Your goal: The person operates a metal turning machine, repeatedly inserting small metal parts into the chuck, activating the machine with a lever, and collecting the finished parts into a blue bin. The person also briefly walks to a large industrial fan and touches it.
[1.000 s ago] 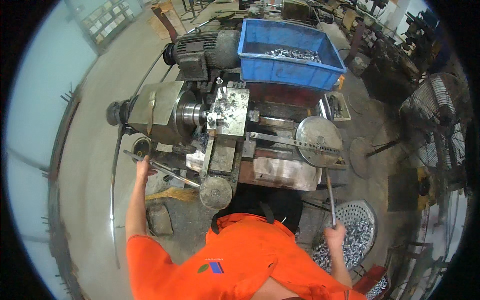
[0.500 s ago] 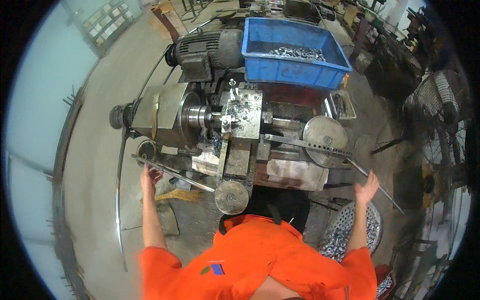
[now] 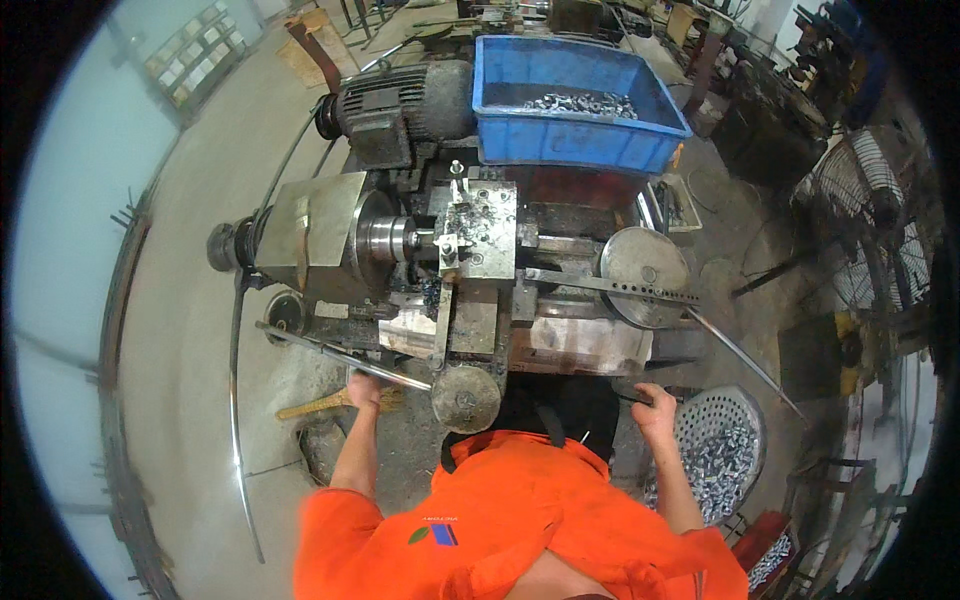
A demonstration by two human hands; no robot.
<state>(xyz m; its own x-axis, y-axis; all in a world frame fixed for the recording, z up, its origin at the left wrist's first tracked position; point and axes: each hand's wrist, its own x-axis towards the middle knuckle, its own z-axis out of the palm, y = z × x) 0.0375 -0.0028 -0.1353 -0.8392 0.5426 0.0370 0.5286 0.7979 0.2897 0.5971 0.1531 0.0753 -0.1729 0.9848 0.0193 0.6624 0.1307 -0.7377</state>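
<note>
Left hand point(image 3: 362, 388) reaches up to the long grey steel rod point(image 3: 345, 355) that slants across the near left of the grimy grey metal lathe point(image 3: 460, 260); fingers curl on the rod's near side, though whether they fully close round it cannot be told. Right hand point(image 3: 652, 408) is closed on a short dark lever handle point(image 3: 628, 393) at the near right edge of the lathe bed. Just right of that hand sits a round perforated metal basket point(image 3: 725, 445) of small silvery parts. A round grey metal knob point(image 3: 466, 398) stands between the two hands. On the far side, a blue plastic crate point(image 3: 575, 105) holds more silvery parts. Orange sleeves cover the shoulders.
</note>
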